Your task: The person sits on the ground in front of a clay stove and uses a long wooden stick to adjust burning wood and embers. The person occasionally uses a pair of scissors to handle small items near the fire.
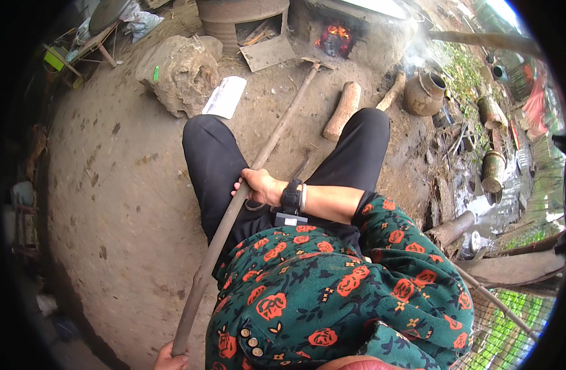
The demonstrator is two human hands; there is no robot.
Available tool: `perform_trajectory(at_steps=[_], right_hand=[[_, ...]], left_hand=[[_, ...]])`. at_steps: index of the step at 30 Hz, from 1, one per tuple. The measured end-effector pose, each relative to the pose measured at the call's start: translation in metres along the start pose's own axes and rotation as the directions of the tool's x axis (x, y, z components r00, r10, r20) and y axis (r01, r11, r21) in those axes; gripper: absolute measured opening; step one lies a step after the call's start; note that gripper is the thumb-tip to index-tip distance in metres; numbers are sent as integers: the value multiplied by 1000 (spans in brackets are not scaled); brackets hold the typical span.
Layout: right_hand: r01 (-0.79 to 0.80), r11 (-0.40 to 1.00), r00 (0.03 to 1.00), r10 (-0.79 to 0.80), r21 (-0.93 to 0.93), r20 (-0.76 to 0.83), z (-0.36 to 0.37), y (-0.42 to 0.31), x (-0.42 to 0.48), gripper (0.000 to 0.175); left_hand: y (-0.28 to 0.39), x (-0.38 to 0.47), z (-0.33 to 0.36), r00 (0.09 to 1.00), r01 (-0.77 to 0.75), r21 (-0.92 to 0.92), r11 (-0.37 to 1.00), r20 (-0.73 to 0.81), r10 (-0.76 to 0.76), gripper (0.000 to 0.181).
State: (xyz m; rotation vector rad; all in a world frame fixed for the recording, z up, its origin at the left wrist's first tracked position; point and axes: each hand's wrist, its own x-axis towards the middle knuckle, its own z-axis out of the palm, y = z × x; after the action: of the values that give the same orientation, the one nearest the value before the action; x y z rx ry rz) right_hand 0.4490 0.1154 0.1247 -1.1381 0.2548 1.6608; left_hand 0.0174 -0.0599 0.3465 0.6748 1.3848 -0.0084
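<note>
A long wooden pole point(232, 215) slants across my lap and between my knees, and both my hands are closed around it. My right hand point(260, 186), with a black watch and a pale bangle on the wrist, grips its middle. At the lower left edge, my left hand point(171, 357) holds its near end and is partly cut off. A flat crosspiece head point(318, 62), like that of a hoe or ash rake, rests on the ground before an earthen stove point(380, 39). Inside the stove's mouth a fire point(334, 39) glows orange around dark wood.
A cut log point(343, 111) and a thinner branch point(392, 90) lie near my right knee, beside a clay pot point(421, 96). To the left are a rough block point(181, 74) and printed paper point(225, 97). A flat sheet point(268, 53) leans below another stove opening point(259, 36) holding sticks.
</note>
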Motion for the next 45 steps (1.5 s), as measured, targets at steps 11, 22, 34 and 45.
perform_trajectory(at_steps=[11,22,34,45], right_hand=[[215,956,961,-243,198,128,-25,-112,27,11],[69,958,983,-112,278,144,-50,-207,88,10],[252,962,965,-258,101,52,-62,-286,163,6],[363,925,932,-361,110,-37,-89,-394,239,6]], left_hand=[[64,97,28,984,-79,321,944,-125,124,27],[140,147,77,949,-314,303,900,61,310,34],[222,249,103,957,-172,122,977,255,137,20],[341,355,147,892,-192,59,980,428,148,16]])
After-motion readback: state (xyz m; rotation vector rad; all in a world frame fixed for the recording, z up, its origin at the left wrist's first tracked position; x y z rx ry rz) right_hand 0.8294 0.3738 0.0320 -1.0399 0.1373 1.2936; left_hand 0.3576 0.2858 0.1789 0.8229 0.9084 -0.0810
